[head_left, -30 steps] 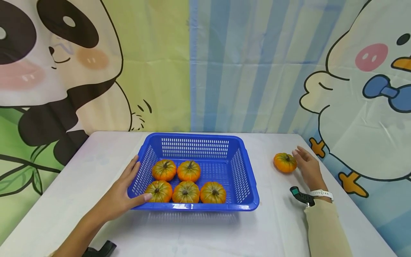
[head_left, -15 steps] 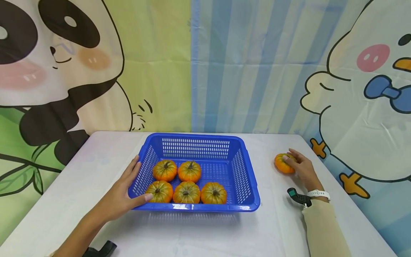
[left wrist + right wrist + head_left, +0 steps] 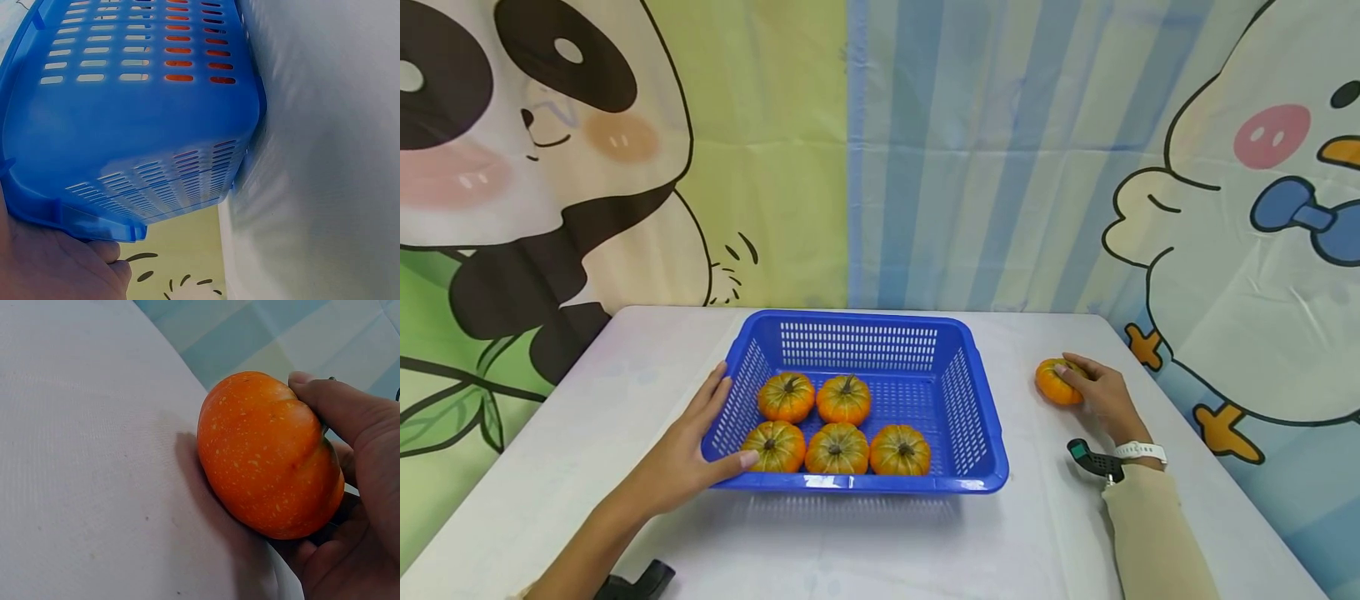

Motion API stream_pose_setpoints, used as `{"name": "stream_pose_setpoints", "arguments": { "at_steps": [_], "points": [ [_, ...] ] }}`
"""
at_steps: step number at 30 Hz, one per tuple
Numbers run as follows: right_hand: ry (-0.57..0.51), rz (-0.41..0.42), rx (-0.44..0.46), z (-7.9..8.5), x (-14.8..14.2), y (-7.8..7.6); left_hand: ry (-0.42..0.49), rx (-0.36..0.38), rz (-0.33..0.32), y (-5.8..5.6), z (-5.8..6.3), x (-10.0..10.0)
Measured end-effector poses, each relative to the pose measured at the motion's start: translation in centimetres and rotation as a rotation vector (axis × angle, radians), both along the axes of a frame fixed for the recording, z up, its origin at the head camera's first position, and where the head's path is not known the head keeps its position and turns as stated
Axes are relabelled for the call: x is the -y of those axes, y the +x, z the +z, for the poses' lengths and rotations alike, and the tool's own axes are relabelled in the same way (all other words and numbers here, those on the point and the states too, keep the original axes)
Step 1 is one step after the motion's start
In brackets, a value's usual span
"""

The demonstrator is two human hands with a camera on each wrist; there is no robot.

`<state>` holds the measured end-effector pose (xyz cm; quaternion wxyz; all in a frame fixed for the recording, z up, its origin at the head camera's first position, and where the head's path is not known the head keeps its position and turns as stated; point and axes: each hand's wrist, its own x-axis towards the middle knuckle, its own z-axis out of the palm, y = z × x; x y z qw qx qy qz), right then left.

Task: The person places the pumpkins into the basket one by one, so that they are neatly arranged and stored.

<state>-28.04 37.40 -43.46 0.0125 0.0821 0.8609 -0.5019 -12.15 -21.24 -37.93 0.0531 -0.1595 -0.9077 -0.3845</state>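
My left hand holds the front left corner of a blue plastic basket, thumb over the rim and fingers along the outer left side. Several small orange-green pumpkins sit inside, two behind and the others along the front wall. Out to the right, my right hand grips another small pumpkin, its thumb on top by the stem and its fingers around the far side. The right wrist view shows this pumpkin's speckled orange skin, tilted close over the white cloth; most of the fingers are hidden behind it.
White cloth covers the table. A curtain with a panda and a white bird printed on it hangs behind and beside the table. The basket's right wall stands between the held pumpkin and the pumpkins inside.
My right hand has come in from the right of the lone pumpkin, closed its fingers round it and shifted it slightly left. The left hand and basket have stayed in place.
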Motion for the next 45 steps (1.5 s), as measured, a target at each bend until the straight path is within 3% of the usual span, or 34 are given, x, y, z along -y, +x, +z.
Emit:
{"name": "stream_pose_setpoints", "arguments": {
  "at_steps": [10,24,26,29,32,36,41,45],
  "points": [
    [0.055,0.033,-0.039,0.1,1.5,-0.5,-0.011,0.0,0.005,0.0,0.2,-0.1],
    [0.062,0.061,-0.093,1.8,3.7,-0.3,0.002,-0.006,-0.005,0.2,0.2,-0.1],
    [0.06,0.055,-0.113,1.5,3.7,-0.7,0.0,-0.005,-0.006,0.2,0.2,-0.1],
    [0.06,0.053,-0.161,-0.2,3.1,-2.3,-0.004,-0.002,-0.003,0.2,0.3,-0.1],
    [0.066,0.076,-0.176,0.5,3.9,-2.0,-0.004,0.002,-0.001,0.2,0.3,-0.1],
    [0.061,0.117,-0.185,3.2,5.8,-0.2,0.001,0.004,-0.001,0.2,0.4,-0.1],
    [0.068,0.108,-0.218,3.5,6.4,-0.2,0.001,0.005,0.0,0.2,0.3,-0.1],
    [0.088,0.123,-0.233,4.7,7.1,0.4,0.0,0.006,0.0,0.2,0.4,-0.1]
  ]
}}
